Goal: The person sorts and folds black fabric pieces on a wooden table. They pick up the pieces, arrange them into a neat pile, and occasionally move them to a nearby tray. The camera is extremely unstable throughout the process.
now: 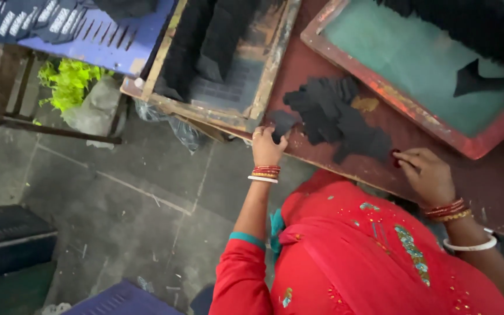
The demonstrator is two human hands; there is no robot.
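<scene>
Head view, looking down along a dark red work table (485, 186) whose near edge runs diagonally from the upper left to the lower right, with grey floor (118, 198) open beyond it on the left. On the table lie a large red-framed screen with a teal mesh (415, 64) at the upper right and a wooden-framed screen (263, 87) that overhangs the table edge at the top centre; black pieces rest inside both. Between the two frames, on bare table, sits a loose heap of black fabric pieces (333, 116), with a small ochre smear just beside its upper right. One single black fabric piece (281, 123) lies apart at the heap's left, right at the table edge and just below the wooden frame's corner. The left hand (268, 149) reaches up over the edge, its fingers closed together on the lower end of that single piece. The right hand (426, 174) rests on the table near the heap's lower right corner, fingers curled loosely together, fingertips close to the heap; whether they touch it cannot be told.
</scene>
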